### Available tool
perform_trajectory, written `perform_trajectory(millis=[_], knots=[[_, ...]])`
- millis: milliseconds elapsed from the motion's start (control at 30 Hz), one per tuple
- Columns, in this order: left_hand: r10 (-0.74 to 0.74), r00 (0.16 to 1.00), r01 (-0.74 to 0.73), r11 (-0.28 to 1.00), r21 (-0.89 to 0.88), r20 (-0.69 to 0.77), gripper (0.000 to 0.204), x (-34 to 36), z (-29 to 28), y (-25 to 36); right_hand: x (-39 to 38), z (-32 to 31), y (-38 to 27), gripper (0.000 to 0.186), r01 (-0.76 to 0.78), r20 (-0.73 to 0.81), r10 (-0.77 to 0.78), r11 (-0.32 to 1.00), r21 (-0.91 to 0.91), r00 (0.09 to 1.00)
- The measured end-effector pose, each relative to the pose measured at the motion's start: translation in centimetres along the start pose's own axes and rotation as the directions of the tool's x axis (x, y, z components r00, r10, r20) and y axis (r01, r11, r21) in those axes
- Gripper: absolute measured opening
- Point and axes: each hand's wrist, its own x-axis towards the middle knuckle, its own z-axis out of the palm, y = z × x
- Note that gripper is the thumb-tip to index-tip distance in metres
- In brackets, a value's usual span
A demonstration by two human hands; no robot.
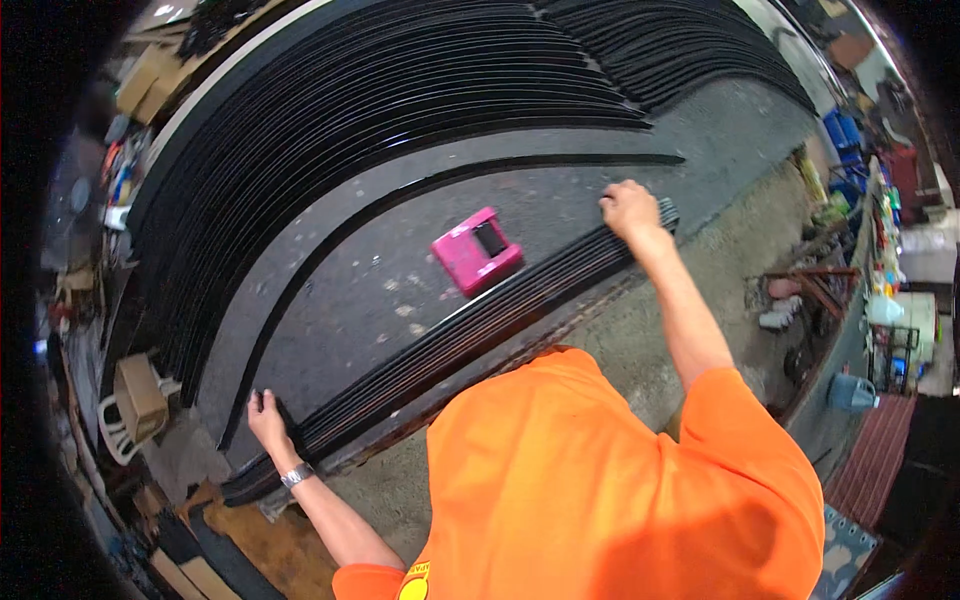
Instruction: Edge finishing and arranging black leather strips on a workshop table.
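Long grey worktable (560, 200); all positions taken from the pink block (477, 251) lying on its bare middle.

Near-edge bundle of black strips (480, 335): runs the length of the table's near edge, just on the person's side of the pink block, close to it; I cannot tell whether they touch. Strips lie flat and side by side, following the edge; their ends reach a little past each hand.

Left hand (266, 415): far to the left of the block, at the bundle's left end. Fingers curled down over the strips, palm down, lightly closed on them; a watch on the wrist.

Right hand (630, 209): to the right of the block and slightly beyond it, at the bundle's right end. Fingers bent over the strip ends, knuckles up; how tight the grip is cannot be told.

Single black strip (400, 195): lies alone beyond the block, well apart from the bundle, with bare grey surface on both sides.

Large stack of black strips (380, 90): fills the far half of the table, beyond the single strip.

Open room: the bare band around the block, between bundle and single strip, is the widest free surface. Concrete floor (740, 240) lies past the near edge, right of the block.
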Motion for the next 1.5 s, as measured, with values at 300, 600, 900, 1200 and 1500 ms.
perform_trajectory(millis=[300,600,900,1200,1500], knots=[[0.025,0.967,-0.207,0.652,0.729,0.253,0.091,-6.6,9.2,8.3,-1.7,1.6,-0.2,0.015,0.176,-0.29,-0.13,0.975,0.138,0.948],[-0.113,0.939,-0.196,0.602,0.774,0.326,0.092,-6.0,9.1,10.0,-1.6,1.4,0.9,0.01,0.173,-0.334,-0.06,0.931,0.32,0.941],[-0.089,0.959,-0.138,0.678,0.722,0.267,0.09,-5.8,8.6,9.2,-1.4,0.6,1.4,0.016,0.162,-0.257,-0.061,0.905,0.393,0.964],[0.152,0.969,-0.242,0.747,0.619,0.195,0.09,-8.1,10.2,8.9,-1.9,1.7,3.0,0.024,0.204,-0.207,-0.154,0.947,0.248,0.966],[-0.001,0.996,-0.055,0.776,0.628,0.089,0.094,-9.9,10.1,11.2,-0.1,1.1,1.7,0.028,0.22,-0.089,-0.214,0.974,0.059,0.973]])
